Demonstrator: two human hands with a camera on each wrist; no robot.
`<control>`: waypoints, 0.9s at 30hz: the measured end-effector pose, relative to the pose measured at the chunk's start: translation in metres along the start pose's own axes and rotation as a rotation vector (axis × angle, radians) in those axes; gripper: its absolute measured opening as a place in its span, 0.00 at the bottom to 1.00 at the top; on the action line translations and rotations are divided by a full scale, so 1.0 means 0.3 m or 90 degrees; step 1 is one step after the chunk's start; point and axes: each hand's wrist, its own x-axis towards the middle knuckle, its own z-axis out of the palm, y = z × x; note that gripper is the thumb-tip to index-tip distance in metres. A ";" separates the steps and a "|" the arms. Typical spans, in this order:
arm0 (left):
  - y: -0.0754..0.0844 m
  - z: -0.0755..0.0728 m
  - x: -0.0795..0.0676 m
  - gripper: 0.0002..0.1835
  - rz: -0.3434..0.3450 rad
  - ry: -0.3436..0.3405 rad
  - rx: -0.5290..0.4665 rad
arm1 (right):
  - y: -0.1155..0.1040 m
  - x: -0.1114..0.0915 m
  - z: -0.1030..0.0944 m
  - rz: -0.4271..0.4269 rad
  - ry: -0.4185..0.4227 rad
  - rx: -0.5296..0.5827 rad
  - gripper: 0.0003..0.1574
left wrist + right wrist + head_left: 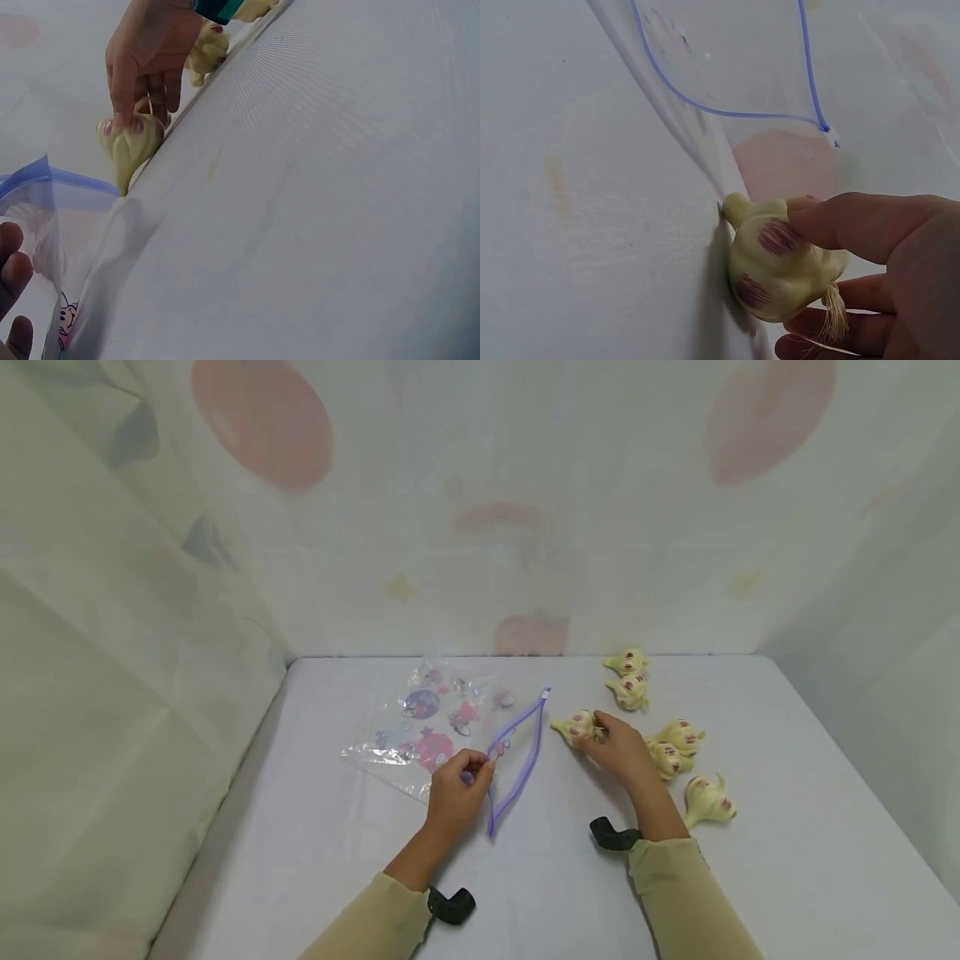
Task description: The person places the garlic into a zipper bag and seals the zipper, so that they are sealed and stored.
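Observation:
A clear zip bag with pink and purple cartoon prints lies flat on the table, its purple zip mouth spread apart toward the right. My left hand pinches the bag's near lip between thumb and fingers. My right hand grips a garlic bulb, pale yellow with purple-brown patches and a tuft of roots, just right of the bag's mouth. In the right wrist view the thumb lies over the bulb and the other fingers pass beneath. Its stem points toward the bag.
Two garlic bulbs stand together near the back edge of the table. Another pair lies right of my right hand, and a single bulb sits closer, beside the right wrist. A printed curtain hangs behind the table.

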 end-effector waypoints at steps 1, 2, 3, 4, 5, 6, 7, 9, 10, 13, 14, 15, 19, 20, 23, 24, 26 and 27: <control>0.001 0.000 0.000 0.03 0.001 0.001 0.002 | -0.002 0.000 0.000 0.003 0.000 0.003 0.48; 0.001 0.000 0.000 0.03 0.002 0.001 0.004 | -0.003 0.000 -0.001 0.006 -0.001 0.005 0.49; 0.003 -0.001 0.000 0.03 -0.001 0.001 0.003 | -0.003 0.001 -0.001 0.011 -0.002 0.007 0.49; 0.003 -0.001 -0.001 0.03 -0.005 0.000 0.003 | -0.004 0.001 -0.001 0.015 -0.004 0.008 0.50; 0.005 -0.001 -0.001 0.03 -0.009 -0.002 0.003 | -0.004 0.002 -0.001 0.020 -0.004 0.011 0.50; 0.007 -0.002 0.000 0.03 -0.019 -0.006 0.001 | -0.006 0.001 0.000 0.025 -0.005 0.013 0.51; 0.007 -0.002 0.000 0.03 -0.022 -0.007 0.002 | -0.008 0.001 0.002 0.025 -0.006 0.013 0.51; 0.009 -0.002 -0.001 0.03 -0.029 -0.010 0.003 | -0.011 0.002 0.006 0.025 -0.007 0.013 0.52; 0.010 -0.001 -0.001 0.03 -0.031 -0.011 0.004 | -0.012 0.002 0.009 0.025 -0.006 0.014 0.53; 0.012 -0.001 -0.003 0.03 -0.036 -0.012 0.008 | -0.014 0.003 0.018 0.011 0.003 0.016 0.52; 0.013 -0.001 -0.003 0.03 -0.038 -0.012 0.006 | -0.014 0.003 0.020 0.007 0.007 0.018 0.51; 0.014 -0.001 -0.003 0.03 -0.040 -0.012 0.004 | -0.014 0.003 0.023 0.003 0.012 0.021 0.50; 0.014 -0.001 -0.002 0.03 -0.047 -0.014 -0.006 | -0.015 0.005 0.027 -0.012 0.025 0.022 0.46; 0.014 -0.001 -0.001 0.03 -0.047 -0.014 -0.008 | -0.014 0.005 0.027 -0.013 0.025 0.021 0.45; 0.012 0.002 -0.001 0.02 -0.048 -0.011 -0.010 | -0.014 0.003 0.026 -0.014 0.024 0.021 0.45; 0.011 0.002 -0.001 0.02 -0.048 -0.011 -0.011 | -0.014 0.002 0.026 -0.016 0.025 0.022 0.46; 0.010 0.002 -0.003 0.02 -0.047 -0.011 -0.009 | -0.016 -0.002 0.024 -0.014 0.029 0.028 0.46; 0.009 0.001 -0.005 0.02 -0.047 -0.012 -0.010 | -0.019 -0.005 0.021 -0.012 0.029 0.036 0.47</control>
